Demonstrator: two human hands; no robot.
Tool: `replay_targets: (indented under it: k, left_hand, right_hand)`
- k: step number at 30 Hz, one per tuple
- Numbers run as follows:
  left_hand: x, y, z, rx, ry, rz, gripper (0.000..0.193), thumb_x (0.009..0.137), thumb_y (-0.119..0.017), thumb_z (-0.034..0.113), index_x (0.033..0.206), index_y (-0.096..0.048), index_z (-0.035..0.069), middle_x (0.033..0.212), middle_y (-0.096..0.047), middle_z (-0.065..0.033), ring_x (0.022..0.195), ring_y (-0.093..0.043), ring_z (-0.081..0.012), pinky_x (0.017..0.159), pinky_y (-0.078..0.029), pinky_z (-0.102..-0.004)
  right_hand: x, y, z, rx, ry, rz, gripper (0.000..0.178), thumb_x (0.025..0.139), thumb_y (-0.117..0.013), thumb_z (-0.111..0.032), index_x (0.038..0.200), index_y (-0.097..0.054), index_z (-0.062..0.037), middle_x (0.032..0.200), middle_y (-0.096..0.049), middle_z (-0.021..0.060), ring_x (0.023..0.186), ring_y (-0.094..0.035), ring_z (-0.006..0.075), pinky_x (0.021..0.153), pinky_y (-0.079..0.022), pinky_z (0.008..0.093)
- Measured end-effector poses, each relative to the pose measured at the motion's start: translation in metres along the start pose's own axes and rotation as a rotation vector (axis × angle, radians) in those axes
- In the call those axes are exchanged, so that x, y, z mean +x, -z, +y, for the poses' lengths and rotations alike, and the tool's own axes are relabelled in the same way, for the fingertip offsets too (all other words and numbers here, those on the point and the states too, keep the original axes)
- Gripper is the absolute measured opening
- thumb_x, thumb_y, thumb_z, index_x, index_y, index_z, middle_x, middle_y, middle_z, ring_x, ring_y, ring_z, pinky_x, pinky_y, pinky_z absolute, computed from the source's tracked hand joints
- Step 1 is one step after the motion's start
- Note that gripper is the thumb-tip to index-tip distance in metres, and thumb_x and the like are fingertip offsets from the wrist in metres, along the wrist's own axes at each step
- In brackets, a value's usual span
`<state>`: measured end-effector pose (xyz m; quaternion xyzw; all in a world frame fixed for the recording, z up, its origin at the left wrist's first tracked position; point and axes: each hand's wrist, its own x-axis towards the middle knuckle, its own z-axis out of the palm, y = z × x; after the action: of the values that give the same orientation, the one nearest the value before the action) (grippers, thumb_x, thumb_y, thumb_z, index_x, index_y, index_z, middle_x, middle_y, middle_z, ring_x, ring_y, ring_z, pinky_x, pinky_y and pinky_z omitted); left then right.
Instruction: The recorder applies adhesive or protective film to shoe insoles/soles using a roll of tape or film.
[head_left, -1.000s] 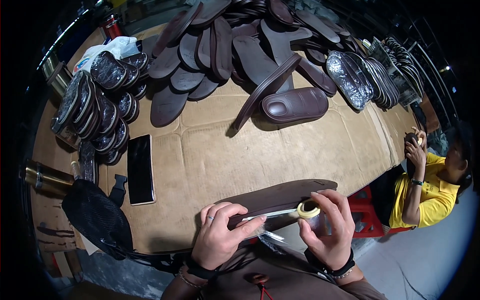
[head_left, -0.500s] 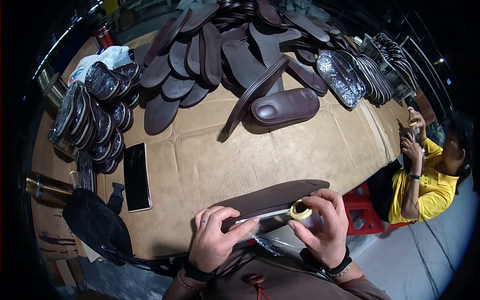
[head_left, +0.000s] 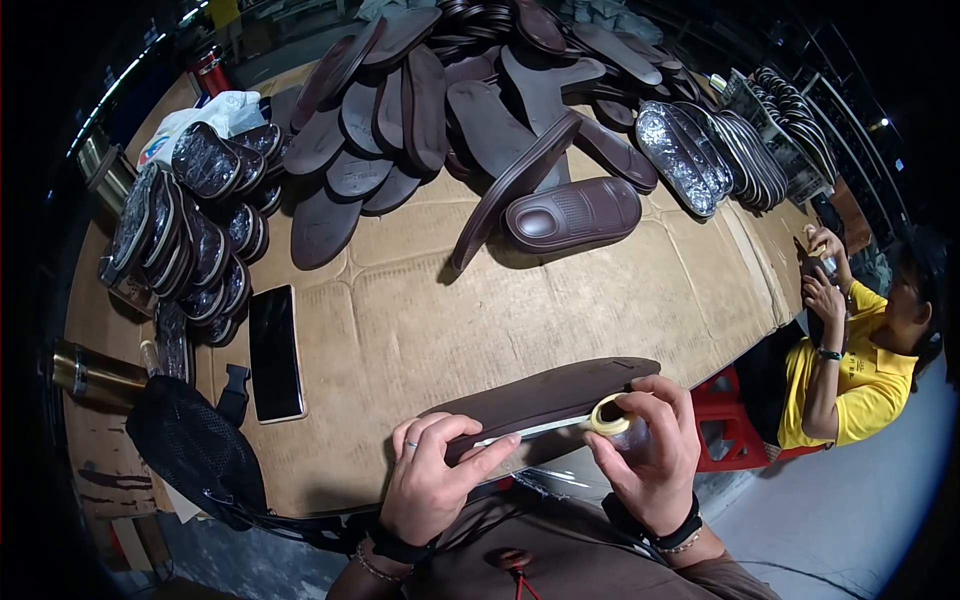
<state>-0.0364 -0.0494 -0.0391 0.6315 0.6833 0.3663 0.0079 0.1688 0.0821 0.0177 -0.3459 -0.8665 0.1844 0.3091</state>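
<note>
A dark brown shoe sole lies on its side at the table's near edge. My left hand pinches its left end between thumb and fingers. In my right hand is a small roll of clear film with a pale yellow core, gripped between thumb and fingers and touching the sole's near edge. A white strip runs along that edge between my hands. Some loose clear film shows below the sole; where it joins the roll is hard to make out.
Brown soles are heaped at the back, with film-wrapped ones at left and more at right. A phone, black mesh bag and gold flask are at left. A person in yellow sits at right.
My right hand and the roll have shifted slightly right along the sole, and more white strip shows. Less loose film hangs below. My left hand stays in place.
</note>
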Motion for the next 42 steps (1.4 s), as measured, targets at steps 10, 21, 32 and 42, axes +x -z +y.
replay_targets:
  k: [10, 21, 32, 42]
  left_hand:
    - [-0.002, -0.003, -0.001, 0.006, 0.0, -0.012, 0.045, 0.08, -0.079, 0.0, 0.116, -0.082, 0.027, 0.107, -0.059, -0.0018, 0.104, -0.06, -0.022, 0.095, -0.042, -0.0368]
    - [-0.003, -0.004, -0.007, 0.001, 0.103, -0.104, 0.053, 0.082, -0.08, 0.006, 0.134, -0.071, 0.018, 0.13, -0.058, -0.0125, 0.12, -0.058, -0.0307, 0.105, -0.04, -0.0445]
    - [0.019, 0.001, 0.004, 0.073, 0.203, -0.413, 0.078, 0.089, -0.079, 0.02, 0.157, -0.044, 0.006, 0.158, -0.039, -0.0244, 0.141, -0.045, -0.0397, 0.115, -0.037, -0.047]
    - [0.016, 0.031, 0.026, -0.175, 0.251, -0.353, 0.054, 0.095, -0.067, 0.014, 0.145, -0.056, -0.003, 0.137, -0.059, -0.0291, 0.124, -0.058, -0.044, 0.107, -0.046, -0.0464]
  right_hand:
    - [-0.004, 0.0, 0.007, 0.067, -0.009, -0.019, 0.044, 0.08, -0.086, -0.017, 0.114, -0.062, -0.002, 0.113, -0.062, 0.0184, 0.098, -0.062, 0.036, 0.086, -0.05, 0.0432]
    - [-0.007, -0.015, 0.02, 0.051, 0.033, -0.034, 0.042, 0.083, -0.083, -0.017, 0.115, -0.061, -0.0018, 0.109, -0.062, 0.0173, 0.097, -0.06, 0.0358, 0.086, -0.05, 0.0426]
    - [-0.015, -0.012, 0.034, 0.081, 0.001, -0.037, 0.041, 0.083, -0.084, -0.015, 0.116, -0.064, -0.0019, 0.108, -0.06, 0.0185, 0.094, -0.065, 0.0338, 0.078, -0.056, 0.0403]
    - [-0.017, 0.005, 0.039, 0.094, 0.108, 0.05, 0.042, 0.079, -0.086, -0.017, 0.114, -0.068, -0.0026, 0.118, -0.062, 0.0199, 0.094, -0.068, 0.0323, 0.077, -0.058, 0.0389]
